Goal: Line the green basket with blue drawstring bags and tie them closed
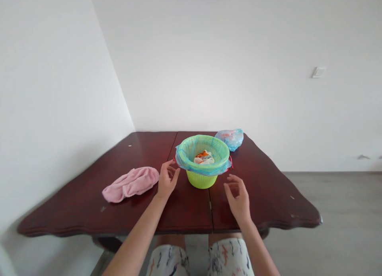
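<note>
A green plastic basket (201, 181) stands upright on the dark red wooden table, lined with a thin blue garbage bag (191, 169) folded over its rim. Crumpled white and orange waste (204, 157) lies inside. Red drawstring loops stick out at both sides of the rim. My left hand (167, 179) is beside the left loop, fingers curved and apart; whether a fingertip touches the string I cannot tell. Just to the right of the basket and lower, my right hand (238, 194) hovers with fingers spread and nothing in it.
A pink cloth (131, 183) lies on the table (143, 220) left of my left hand. Behind the basket, a filled blue plastic bag (231, 139) sits near the far edge. White walls border the table at the back and left.
</note>
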`<action>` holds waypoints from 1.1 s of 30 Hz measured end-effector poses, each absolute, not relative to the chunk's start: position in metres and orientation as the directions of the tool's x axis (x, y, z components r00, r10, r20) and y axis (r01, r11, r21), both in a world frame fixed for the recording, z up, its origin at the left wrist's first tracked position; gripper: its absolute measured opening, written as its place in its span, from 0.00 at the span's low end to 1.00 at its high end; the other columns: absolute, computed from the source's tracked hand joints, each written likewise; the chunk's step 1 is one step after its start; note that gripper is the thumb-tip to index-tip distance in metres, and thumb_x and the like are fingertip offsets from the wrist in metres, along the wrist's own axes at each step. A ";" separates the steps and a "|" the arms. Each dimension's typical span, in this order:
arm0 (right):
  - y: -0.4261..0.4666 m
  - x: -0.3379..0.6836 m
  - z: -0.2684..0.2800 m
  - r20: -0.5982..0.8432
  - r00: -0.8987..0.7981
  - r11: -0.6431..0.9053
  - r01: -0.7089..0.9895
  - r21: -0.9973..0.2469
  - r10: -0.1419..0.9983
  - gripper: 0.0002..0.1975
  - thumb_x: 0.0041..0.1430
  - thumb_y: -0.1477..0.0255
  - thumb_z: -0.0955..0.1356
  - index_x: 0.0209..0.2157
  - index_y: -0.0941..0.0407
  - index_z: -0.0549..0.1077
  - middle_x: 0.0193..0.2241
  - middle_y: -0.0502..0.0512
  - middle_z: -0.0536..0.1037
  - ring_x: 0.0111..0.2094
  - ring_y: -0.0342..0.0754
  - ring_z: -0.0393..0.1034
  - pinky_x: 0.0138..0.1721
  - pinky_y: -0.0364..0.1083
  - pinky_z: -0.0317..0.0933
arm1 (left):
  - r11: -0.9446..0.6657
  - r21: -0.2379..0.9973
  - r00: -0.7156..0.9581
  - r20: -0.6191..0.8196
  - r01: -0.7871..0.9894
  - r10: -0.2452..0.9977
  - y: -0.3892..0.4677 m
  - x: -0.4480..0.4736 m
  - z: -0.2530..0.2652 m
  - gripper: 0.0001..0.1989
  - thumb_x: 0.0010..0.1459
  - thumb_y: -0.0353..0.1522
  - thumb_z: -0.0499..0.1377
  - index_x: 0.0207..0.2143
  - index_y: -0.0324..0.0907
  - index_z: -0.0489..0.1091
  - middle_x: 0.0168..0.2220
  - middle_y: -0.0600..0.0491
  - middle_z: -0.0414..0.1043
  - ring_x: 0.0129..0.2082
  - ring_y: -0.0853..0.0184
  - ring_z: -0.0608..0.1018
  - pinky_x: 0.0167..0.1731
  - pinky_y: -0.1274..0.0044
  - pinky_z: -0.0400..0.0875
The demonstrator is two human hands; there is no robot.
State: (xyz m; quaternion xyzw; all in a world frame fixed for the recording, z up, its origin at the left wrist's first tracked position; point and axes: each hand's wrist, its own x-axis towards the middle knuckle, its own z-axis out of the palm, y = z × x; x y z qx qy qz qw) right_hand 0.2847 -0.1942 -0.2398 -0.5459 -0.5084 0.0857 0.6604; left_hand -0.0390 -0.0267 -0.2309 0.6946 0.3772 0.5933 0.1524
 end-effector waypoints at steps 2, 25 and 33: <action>-0.183 0.283 -0.220 0.675 0.410 0.426 0.548 -0.720 0.614 0.15 0.79 0.65 0.73 0.62 0.51 0.81 0.54 0.61 0.84 0.44 0.52 0.83 0.48 0.54 0.80 | -0.682 0.636 0.033 0.722 0.359 0.691 -0.026 -0.039 -0.232 0.26 0.79 0.46 0.67 0.70 0.44 0.69 0.60 0.42 0.77 0.37 0.68 0.81 0.35 0.74 0.79; -0.155 0.312 -0.124 0.851 0.143 0.531 0.725 -0.438 0.506 0.05 0.79 0.71 0.71 0.48 0.52 0.82 0.38 0.55 0.86 0.36 0.49 0.80 0.42 0.50 0.74 | -0.826 0.402 0.121 0.869 0.394 0.480 -0.037 -0.030 -0.108 0.08 0.79 0.37 0.62 0.45 0.45 0.78 0.41 0.50 0.81 0.39 0.61 0.82 0.44 0.69 0.81; -0.137 0.320 -0.100 0.609 0.121 0.490 0.483 -0.726 0.784 0.10 0.82 0.63 0.70 0.47 0.53 0.80 0.30 0.49 0.73 0.29 0.46 0.65 0.30 0.46 0.59 | -0.860 0.397 0.259 0.837 0.320 0.483 -0.015 -0.010 -0.067 0.07 0.77 0.32 0.61 0.44 0.45 0.79 0.40 0.51 0.77 0.41 0.61 0.80 0.45 0.70 0.77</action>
